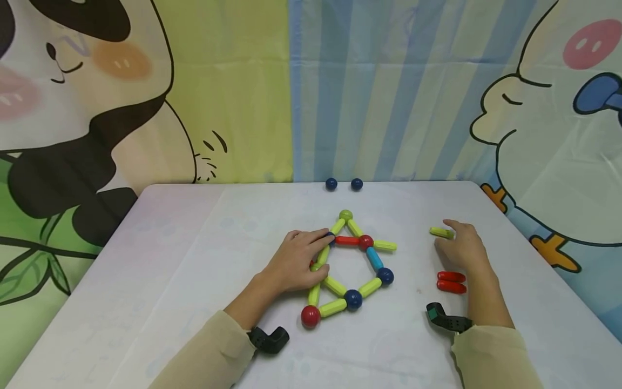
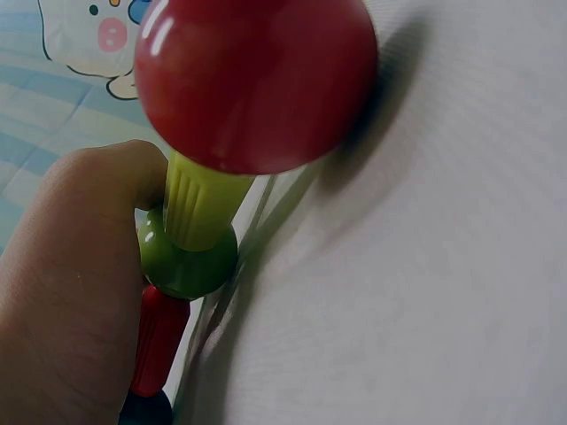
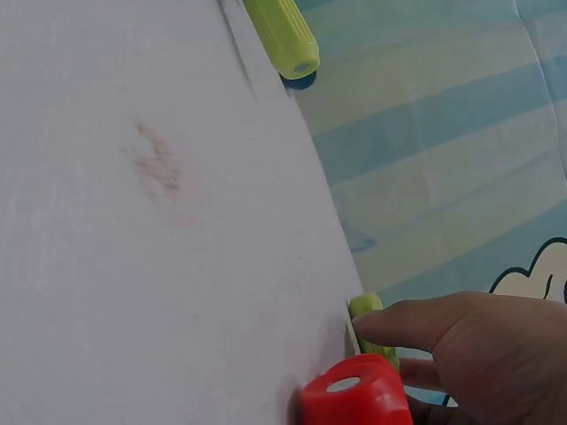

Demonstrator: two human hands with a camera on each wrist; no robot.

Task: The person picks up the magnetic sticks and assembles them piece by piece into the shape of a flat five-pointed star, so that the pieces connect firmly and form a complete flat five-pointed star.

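Note:
A flat frame of magnetic rods and balls (image 1: 338,285) lies mid-table, with yellow-green, red and light-blue rods. My left hand (image 1: 297,260) holds its left side, fingertips at a dark blue ball and thumb lower down. The hand partly hides that side; the left wrist view shows a green ball (image 2: 189,257) by the thumb and a large red ball (image 2: 257,84) up close. To the right, my right hand (image 1: 464,246) pinches a loose yellow-green rod (image 1: 439,232) at its right end. Two red rods (image 1: 451,282) lie just nearer than this hand.
Two dark blue balls (image 1: 331,184) sit at the table's back edge. One yellow-green rod (image 1: 385,246) sticks out from the frame's right side. Black wrist cameras (image 1: 269,340) are strapped to both wrists. A printed curtain (image 1: 243,92) hangs behind the white table (image 1: 194,302).

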